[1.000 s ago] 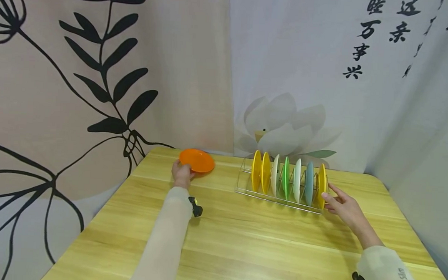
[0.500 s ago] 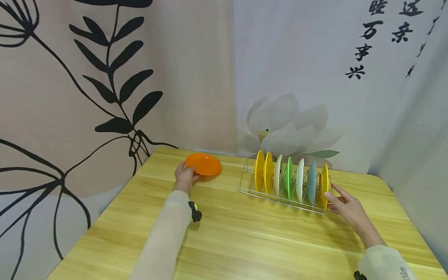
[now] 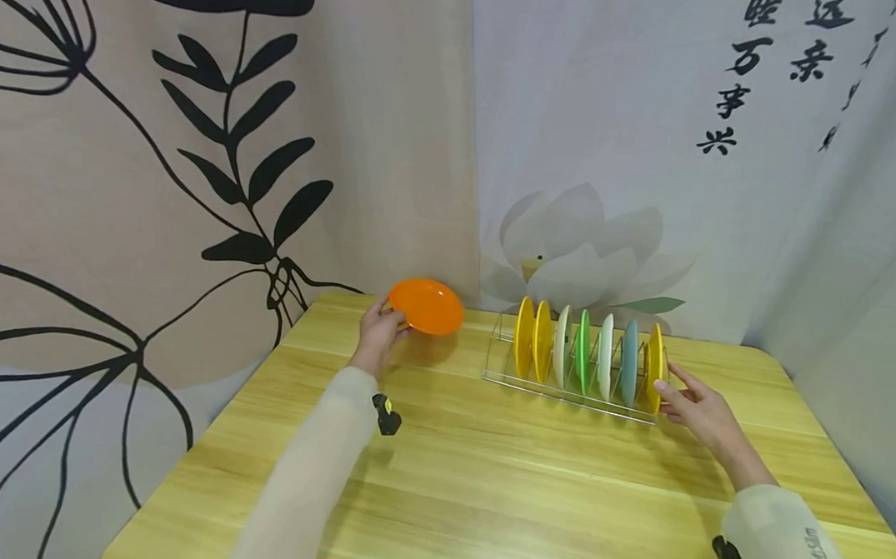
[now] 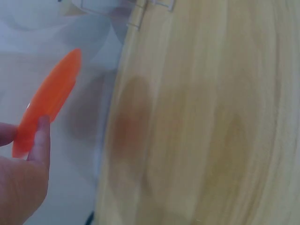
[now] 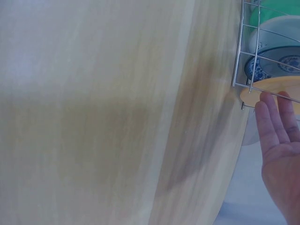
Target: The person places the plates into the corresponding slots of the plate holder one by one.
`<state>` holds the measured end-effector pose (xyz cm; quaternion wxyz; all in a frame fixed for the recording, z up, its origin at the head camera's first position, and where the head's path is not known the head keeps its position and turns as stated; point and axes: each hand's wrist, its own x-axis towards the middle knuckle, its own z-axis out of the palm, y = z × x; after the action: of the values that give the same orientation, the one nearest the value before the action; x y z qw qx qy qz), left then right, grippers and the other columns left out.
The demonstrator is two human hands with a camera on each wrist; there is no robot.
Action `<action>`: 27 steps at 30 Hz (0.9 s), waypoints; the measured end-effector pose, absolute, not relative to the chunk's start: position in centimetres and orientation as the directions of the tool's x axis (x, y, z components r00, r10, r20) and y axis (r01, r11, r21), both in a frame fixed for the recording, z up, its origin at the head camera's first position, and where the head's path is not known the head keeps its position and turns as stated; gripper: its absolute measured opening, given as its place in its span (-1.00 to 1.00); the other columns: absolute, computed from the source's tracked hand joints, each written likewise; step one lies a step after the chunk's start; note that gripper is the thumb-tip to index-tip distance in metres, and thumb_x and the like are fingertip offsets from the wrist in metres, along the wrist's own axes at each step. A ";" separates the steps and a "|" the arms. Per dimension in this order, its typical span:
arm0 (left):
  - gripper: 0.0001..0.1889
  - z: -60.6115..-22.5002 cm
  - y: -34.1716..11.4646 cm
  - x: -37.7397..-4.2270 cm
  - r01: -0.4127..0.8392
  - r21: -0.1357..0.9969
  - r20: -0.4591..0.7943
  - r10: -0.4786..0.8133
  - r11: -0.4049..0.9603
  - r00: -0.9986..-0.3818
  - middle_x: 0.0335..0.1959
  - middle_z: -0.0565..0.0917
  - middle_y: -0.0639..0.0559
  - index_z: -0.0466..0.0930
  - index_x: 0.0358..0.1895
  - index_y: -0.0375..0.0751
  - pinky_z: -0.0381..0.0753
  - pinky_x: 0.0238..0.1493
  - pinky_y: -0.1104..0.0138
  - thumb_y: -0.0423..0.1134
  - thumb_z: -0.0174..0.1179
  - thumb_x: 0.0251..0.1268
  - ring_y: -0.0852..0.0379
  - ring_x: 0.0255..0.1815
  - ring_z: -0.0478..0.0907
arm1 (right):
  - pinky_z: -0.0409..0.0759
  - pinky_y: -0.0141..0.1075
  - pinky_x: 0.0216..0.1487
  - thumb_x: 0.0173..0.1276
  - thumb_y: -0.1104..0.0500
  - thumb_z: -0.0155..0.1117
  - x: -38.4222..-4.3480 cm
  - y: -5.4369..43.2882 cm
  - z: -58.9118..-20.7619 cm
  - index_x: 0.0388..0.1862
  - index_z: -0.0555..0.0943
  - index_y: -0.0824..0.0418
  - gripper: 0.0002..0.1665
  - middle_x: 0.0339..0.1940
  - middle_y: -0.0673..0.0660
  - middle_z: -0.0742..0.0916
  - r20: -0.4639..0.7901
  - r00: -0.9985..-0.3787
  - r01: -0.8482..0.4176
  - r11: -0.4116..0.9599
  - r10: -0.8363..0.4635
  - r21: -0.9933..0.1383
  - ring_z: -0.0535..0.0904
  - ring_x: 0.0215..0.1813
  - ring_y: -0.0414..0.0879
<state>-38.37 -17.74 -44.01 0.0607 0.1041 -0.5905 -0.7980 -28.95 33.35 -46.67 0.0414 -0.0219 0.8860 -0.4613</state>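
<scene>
In the head view an orange plate (image 3: 430,306) is tilted up above the table near its back edge. My left hand (image 3: 380,335) pinches its rim, thumb on one face and a finger on the other, as the left wrist view of the plate (image 4: 51,98) shows. A wire dish rack (image 3: 533,390) holds several upright plates. At the rack's right end my right hand (image 3: 708,416) touches the outermost yellow plate (image 3: 655,368) with its thumb near the front edge. In the right wrist view, straight fingers (image 5: 267,126) lie against the rack's end.
Between the rack's wires stand two yellow plates on the left, then cream, green (image 3: 582,352), white and blue-grey (image 3: 629,362) ones. The wooden table (image 3: 528,500) runs back to a printed curtain (image 3: 394,144). Black straps sit on both sleeves.
My left hand has raised the orange plate from close over the table and tilted it up, shifting slightly right. The right hand stays at the rack's end. The head view has turned slightly left.
</scene>
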 end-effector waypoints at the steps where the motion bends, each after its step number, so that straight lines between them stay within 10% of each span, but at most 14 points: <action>1: -0.27 -43.7 -17.6 -38.4 -0.020 0.954 -0.088 -0.215 -0.300 -0.973 0.18 0.47 -0.21 0.18 0.54 -0.03 0.46 0.28 -0.02 -0.54 0.05 0.31 -0.09 0.07 0.56 | 0.63 0.04 0.06 0.50 -0.33 -0.04 -29.0 33.4 -46.7 0.64 -0.11 0.17 0.00 0.23 0.57 0.50 -0.054 -0.996 0.000 0.573 -0.077 -0.820 0.61 0.11 0.32; 27: -0.32 -39.5 -13.3 -38.8 0.011 0.954 -0.032 -0.137 -0.299 -0.990 -0.09 0.53 -0.10 0.35 0.45 -0.05 0.56 0.17 -0.03 -0.53 0.13 0.24 0.02 -0.16 0.56 | 0.65 0.00 0.04 0.53 -0.30 -0.05 -28.8 33.3 -46.6 0.64 -0.11 0.19 -0.03 0.24 0.59 0.49 -0.030 -0.995 -0.031 0.567 -0.097 -0.823 0.61 0.11 0.33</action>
<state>-38.81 -13.35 -39.49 0.0461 0.0535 -0.5904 -0.8040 -28.75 33.29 -46.62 0.0358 -0.0361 0.8846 -0.4636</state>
